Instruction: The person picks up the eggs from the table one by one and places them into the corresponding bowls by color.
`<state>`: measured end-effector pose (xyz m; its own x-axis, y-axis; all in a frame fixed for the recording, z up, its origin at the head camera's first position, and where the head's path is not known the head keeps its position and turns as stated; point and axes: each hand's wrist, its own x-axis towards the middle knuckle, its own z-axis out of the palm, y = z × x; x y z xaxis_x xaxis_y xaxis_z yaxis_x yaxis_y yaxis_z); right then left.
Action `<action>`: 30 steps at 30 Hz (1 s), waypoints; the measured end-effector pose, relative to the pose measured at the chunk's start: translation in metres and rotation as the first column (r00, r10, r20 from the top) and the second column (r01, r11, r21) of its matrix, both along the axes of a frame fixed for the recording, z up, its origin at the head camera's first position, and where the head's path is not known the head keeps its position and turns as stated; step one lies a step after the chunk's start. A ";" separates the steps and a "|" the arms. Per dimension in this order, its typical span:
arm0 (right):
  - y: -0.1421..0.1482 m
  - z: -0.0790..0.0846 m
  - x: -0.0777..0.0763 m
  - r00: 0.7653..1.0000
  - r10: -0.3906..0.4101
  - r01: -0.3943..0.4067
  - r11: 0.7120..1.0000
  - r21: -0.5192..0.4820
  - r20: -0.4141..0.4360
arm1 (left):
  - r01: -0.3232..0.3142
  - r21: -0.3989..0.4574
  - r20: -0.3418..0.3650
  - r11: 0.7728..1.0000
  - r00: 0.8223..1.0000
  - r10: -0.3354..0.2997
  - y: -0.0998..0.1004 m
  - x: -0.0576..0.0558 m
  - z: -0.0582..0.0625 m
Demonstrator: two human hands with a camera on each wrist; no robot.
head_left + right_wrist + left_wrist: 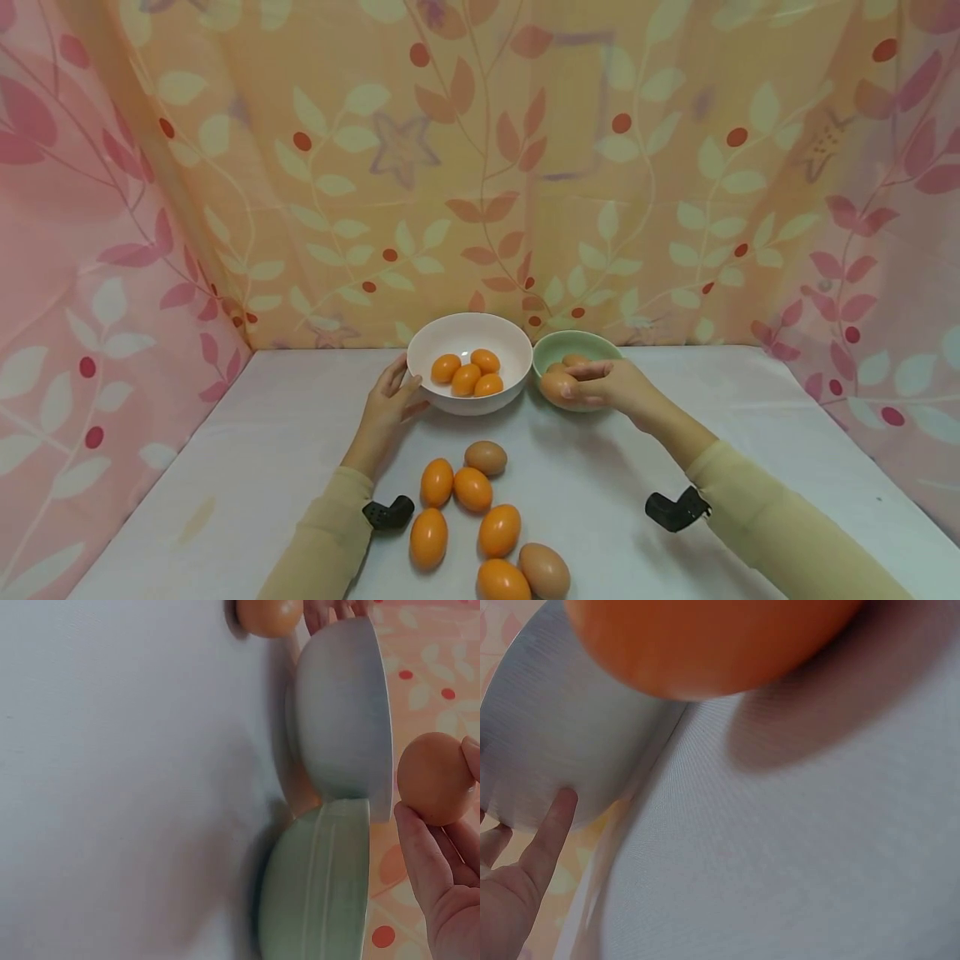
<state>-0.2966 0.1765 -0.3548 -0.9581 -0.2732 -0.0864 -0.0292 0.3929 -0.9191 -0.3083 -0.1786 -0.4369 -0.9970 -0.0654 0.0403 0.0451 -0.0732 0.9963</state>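
Beige sleeves [795,521] reach in from the lower left and lower right of the frame over a white-covered table [217,467]. On it, at centre, stands the white bowl [468,405] with four orange eggs [446,368] inside; just to its right is the smaller green bowl [573,340], where at least two brown eggs [576,361] show.

At centre left, the left hand [388,396] lays extended fingers against the white bowl's outer wall, not wrapped round it. Right of centre, the right hand [611,385] pinches one brown egg [557,387] between thumb and fingertips; the right wrist view shows it above both rims. Loose eggs [472,489], five orange and two brown, lie at lower centre.

To handle the pinched egg well, I judge, keep the pressure light and even, clear the green rim fully, go down slowly beside the eggs inside, and loosen only once it rests; a drop could crack shells. Steady, gentle contact suits the other hand.
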 end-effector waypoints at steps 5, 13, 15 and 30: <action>0.000 0.001 -0.006 1.000 0.013 -0.013 1.000 0.004 -0.025 | 0.008 0.001 0.007 1.000 1.000 -0.008 -0.001 0.000 -0.001; 0.002 0.006 -0.016 1.000 -0.009 0.009 1.000 0.023 0.008 | 0.001 0.002 0.008 1.000 1.000 -0.001 -0.001 -0.001 0.000; 0.003 0.007 -0.020 1.000 -0.027 0.027 0.999 0.038 0.011 | 0.000 0.004 0.008 1.000 1.000 0.000 -0.001 -0.001 0.000; 0.008 0.007 -0.036 0.998 -0.053 0.052 0.998 0.037 0.023 | -0.006 0.007 0.011 1.000 1.000 0.006 0.000 -0.001 -0.001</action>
